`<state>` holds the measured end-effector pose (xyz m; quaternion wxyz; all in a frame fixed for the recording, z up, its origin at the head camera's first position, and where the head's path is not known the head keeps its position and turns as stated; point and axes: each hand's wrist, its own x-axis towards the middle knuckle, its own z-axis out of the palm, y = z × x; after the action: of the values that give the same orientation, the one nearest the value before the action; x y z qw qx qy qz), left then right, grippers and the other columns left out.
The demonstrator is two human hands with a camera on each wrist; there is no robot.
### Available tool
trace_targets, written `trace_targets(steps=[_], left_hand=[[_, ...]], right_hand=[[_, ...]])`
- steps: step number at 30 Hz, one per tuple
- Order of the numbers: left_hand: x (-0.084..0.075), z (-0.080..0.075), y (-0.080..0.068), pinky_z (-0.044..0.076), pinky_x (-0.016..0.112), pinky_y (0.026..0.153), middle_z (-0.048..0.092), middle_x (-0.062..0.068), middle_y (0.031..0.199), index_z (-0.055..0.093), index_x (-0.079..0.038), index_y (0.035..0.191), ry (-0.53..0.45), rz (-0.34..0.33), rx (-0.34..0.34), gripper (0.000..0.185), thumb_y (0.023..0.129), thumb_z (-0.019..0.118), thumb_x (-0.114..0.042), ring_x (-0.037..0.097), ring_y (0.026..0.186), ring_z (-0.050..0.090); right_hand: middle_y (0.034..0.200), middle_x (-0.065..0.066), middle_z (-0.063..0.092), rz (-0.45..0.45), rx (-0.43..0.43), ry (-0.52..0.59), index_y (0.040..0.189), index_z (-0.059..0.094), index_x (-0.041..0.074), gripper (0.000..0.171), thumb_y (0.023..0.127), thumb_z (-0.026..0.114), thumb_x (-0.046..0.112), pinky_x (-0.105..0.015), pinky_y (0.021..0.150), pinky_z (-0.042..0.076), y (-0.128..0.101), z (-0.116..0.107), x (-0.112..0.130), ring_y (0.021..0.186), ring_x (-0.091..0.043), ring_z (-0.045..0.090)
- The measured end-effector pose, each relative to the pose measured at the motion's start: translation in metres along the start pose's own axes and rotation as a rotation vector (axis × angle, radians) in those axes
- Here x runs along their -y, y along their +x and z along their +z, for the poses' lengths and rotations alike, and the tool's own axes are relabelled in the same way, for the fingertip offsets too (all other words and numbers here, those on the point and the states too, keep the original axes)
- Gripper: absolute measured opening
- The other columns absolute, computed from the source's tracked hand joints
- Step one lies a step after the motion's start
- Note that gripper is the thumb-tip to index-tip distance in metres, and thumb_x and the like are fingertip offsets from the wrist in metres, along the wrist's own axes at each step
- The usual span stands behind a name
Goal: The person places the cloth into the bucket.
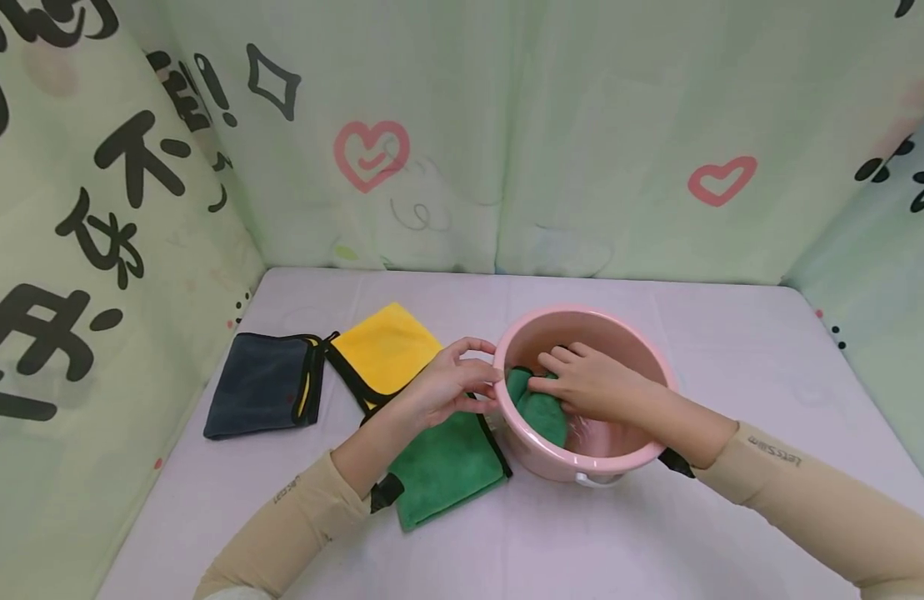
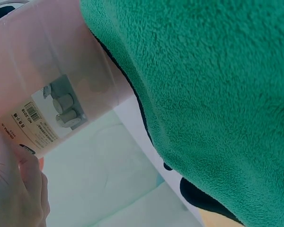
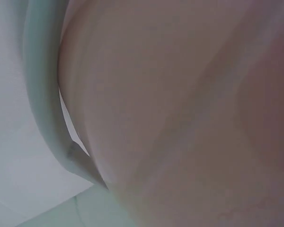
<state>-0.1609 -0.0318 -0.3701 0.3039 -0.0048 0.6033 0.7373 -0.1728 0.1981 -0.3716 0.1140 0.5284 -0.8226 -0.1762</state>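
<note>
A pink bucket (image 1: pixel 540 454) stands right of centre on the table. Inside it, my right hand (image 1: pixel 592 387) grips a crumpled green towel (image 1: pixel 544 417), fingers bent over its top. My left hand (image 1: pixel 450 383) touches the left side of the bucket's rim, fingers loosely bent; none shows inside the rim. In the left wrist view, that hand's fingers (image 2: pixel 28 172) lie by a printed label (image 2: pixel 42 116) on the bucket's outer wall. A blurred pinkish surface (image 3: pixel 180 118) fills most of the right wrist view, and no hand shows there.
Partly beneath my left forearm lies a folded green towel (image 1: pixel 454 467) with black edging. Behind it is a yellow towel (image 1: pixel 387 346), also black-edged, and farther left a folded dark blue towel (image 1: pixel 259 383). Printed curtains (image 1: pixel 506 150) enclose the pale table (image 1: pixel 761 367) at the back and sides.
</note>
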Motion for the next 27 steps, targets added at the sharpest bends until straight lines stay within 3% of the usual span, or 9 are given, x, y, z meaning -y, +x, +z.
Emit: trace_targets(steps=[11,22,27], left_hand=[[-0.0009,0.0003,-0.0011,0.055,0.031,0.066,0.06,0.009,0.084,0.044,-0.01,0.121,0.002,-0.001,-0.011,0.038,0.086,0.059,-0.007,0.017,0.068,0.06],[-0.0006,-0.0001,-0.0017,0.055,0.03,0.065,0.06,0.008,0.083,0.043,-0.009,0.121,-0.01,0.002,-0.001,0.039,0.086,0.059,-0.007,0.016,0.067,0.06],[-0.0001,0.0008,-0.0008,0.055,0.03,0.064,0.06,0.008,0.082,0.042,-0.009,0.122,-0.014,0.002,0.014,0.039,0.087,0.058,-0.006,0.016,0.067,0.061]], right_hand=[[0.088,-0.003,0.049,-0.003,0.089,-0.002,0.102,0.052,0.02,0.032,0.077,0.07,0.028,-0.027,0.066,0.041,0.0011,0.0022,0.0047,0.078,-0.018,0.047],[0.099,-0.004,0.051,-0.002,0.278,0.066,0.109,0.05,0.02,0.038,0.077,0.069,0.028,-0.032,0.077,0.042,0.0033,-0.0029,0.0061,0.09,-0.021,0.047],[0.098,-0.005,0.051,0.032,0.313,0.106,0.11,0.048,0.021,0.045,0.073,0.073,0.033,-0.033,0.077,0.042,0.0019,-0.003,0.0054,0.091,-0.021,0.048]])
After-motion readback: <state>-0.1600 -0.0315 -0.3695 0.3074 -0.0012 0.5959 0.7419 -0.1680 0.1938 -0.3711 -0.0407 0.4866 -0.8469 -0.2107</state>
